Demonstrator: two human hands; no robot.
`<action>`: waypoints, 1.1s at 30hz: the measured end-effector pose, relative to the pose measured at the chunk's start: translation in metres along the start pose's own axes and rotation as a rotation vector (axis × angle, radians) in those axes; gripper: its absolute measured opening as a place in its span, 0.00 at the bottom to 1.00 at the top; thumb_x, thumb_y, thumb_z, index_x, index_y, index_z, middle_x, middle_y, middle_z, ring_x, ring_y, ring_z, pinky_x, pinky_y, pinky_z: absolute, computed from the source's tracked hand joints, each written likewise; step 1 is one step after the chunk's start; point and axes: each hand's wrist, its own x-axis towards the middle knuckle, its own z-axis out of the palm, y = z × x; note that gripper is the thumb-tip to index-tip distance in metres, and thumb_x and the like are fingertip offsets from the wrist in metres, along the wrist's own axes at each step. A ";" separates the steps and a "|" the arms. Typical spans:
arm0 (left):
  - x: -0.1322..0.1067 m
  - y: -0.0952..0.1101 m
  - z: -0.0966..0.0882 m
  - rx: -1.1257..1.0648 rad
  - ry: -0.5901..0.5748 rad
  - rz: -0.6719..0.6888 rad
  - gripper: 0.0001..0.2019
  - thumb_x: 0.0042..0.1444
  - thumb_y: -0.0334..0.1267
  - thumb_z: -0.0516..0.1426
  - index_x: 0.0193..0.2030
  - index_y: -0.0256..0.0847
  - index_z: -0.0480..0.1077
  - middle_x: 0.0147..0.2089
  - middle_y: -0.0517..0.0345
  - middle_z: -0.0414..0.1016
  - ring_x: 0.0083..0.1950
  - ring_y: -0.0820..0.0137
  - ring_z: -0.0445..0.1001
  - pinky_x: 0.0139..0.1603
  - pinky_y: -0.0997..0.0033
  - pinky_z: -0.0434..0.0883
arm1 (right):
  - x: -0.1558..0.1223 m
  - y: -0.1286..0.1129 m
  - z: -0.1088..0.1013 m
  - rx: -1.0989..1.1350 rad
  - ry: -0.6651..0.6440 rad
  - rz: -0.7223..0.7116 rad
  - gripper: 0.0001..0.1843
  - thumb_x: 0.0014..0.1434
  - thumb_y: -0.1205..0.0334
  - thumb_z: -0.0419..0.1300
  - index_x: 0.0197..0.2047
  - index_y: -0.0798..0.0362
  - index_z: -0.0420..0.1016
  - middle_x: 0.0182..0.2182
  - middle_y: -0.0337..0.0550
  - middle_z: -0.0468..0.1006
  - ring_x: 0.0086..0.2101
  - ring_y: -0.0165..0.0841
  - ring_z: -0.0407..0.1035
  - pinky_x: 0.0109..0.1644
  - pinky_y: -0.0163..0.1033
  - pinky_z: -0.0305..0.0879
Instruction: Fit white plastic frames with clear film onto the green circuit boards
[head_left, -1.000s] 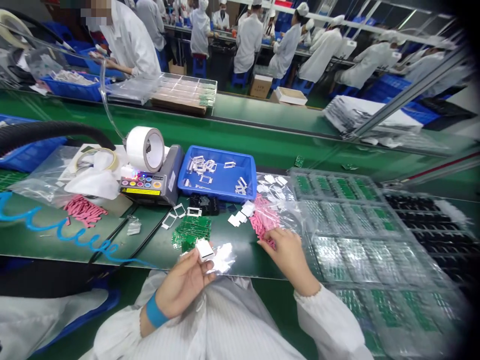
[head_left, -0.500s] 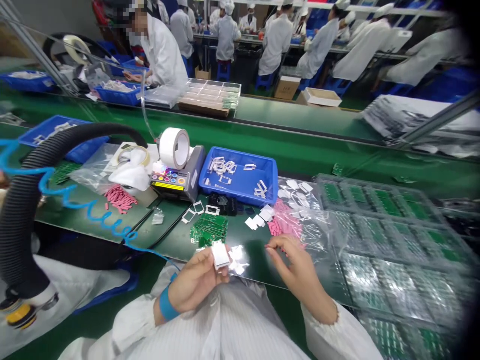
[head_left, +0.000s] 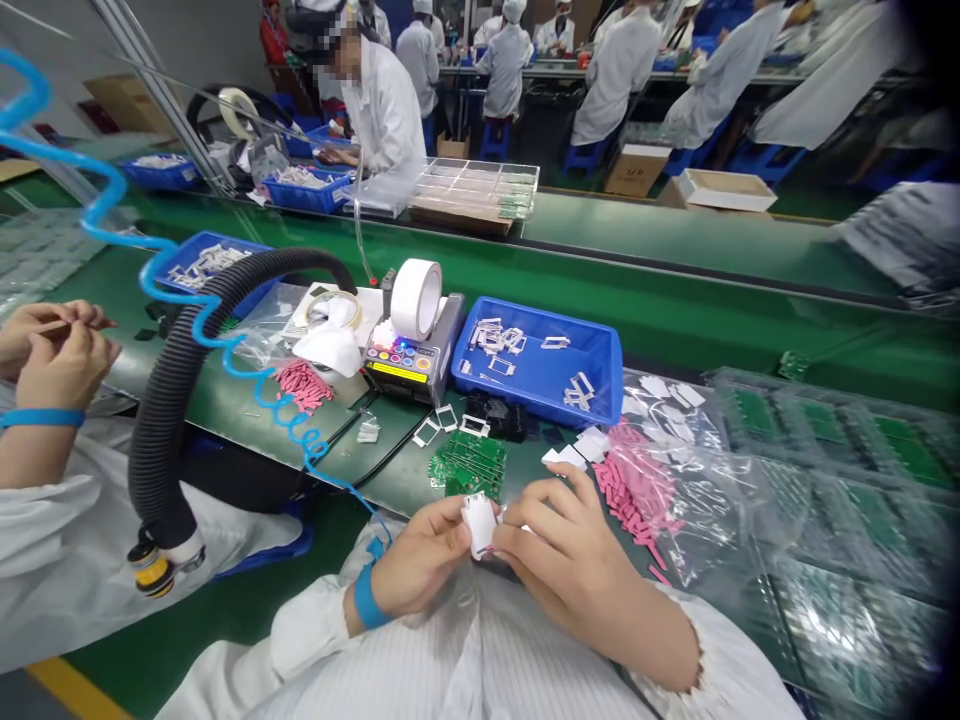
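Observation:
My left hand (head_left: 420, 560) is closed around a small white rectangular frame piece (head_left: 478, 522), held by its edges above the front of the bench. At that piece's lower right edge, my right hand (head_left: 574, 550) pinches a small pink strip (head_left: 486, 550), mostly hidden by the fingertips. Just beyond the hands lies a pile of green circuit boards (head_left: 469, 462). Right of it are flat white squares (head_left: 566, 458) and a heap of pink strips (head_left: 622, 500), partly under clear plastic. A blue band (head_left: 367, 597) circles my left wrist.
A blue tray (head_left: 540, 390) holding white frames stands behind the boards, beside a grey device (head_left: 409, 370) carrying a tape roll (head_left: 417, 298). A black hose (head_left: 169, 400) and blue coiled cord (head_left: 217, 320) hang left, near a co-worker's hands (head_left: 64, 360). Clear board trays (head_left: 810, 480) fill the right.
My right hand has moved left from beside the pink heap to the white piece, bringing the pink strip against its edge. The view has shifted left, and a co-worker's hands now show.

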 end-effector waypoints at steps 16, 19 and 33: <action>-0.003 0.008 -0.005 -0.077 0.100 0.129 0.19 0.48 0.49 0.62 0.45 0.45 0.74 0.40 0.56 0.73 0.40 0.70 0.69 0.42 0.68 0.67 | 0.007 -0.002 0.049 0.396 0.163 0.347 0.16 0.57 0.51 0.59 0.46 0.49 0.71 0.36 0.44 0.72 0.39 0.37 0.68 0.42 0.43 0.66; -0.003 0.012 -0.011 0.253 0.169 0.283 0.19 0.52 0.47 0.59 0.52 0.49 0.71 0.51 0.52 0.70 0.49 0.64 0.68 0.50 0.63 0.64 | 0.013 -0.002 0.047 0.324 0.193 0.335 0.08 0.58 0.57 0.58 0.39 0.51 0.70 0.32 0.42 0.73 0.35 0.35 0.67 0.38 0.42 0.65; -0.027 0.045 -0.052 1.269 -0.006 0.534 0.17 0.56 0.32 0.55 0.50 0.55 0.72 0.50 0.51 0.78 0.52 0.60 0.72 0.66 0.48 0.43 | 0.037 -0.003 0.051 0.244 -0.336 0.232 0.07 0.54 0.63 0.63 0.38 0.52 0.73 0.32 0.39 0.73 0.36 0.34 0.67 0.44 0.43 0.60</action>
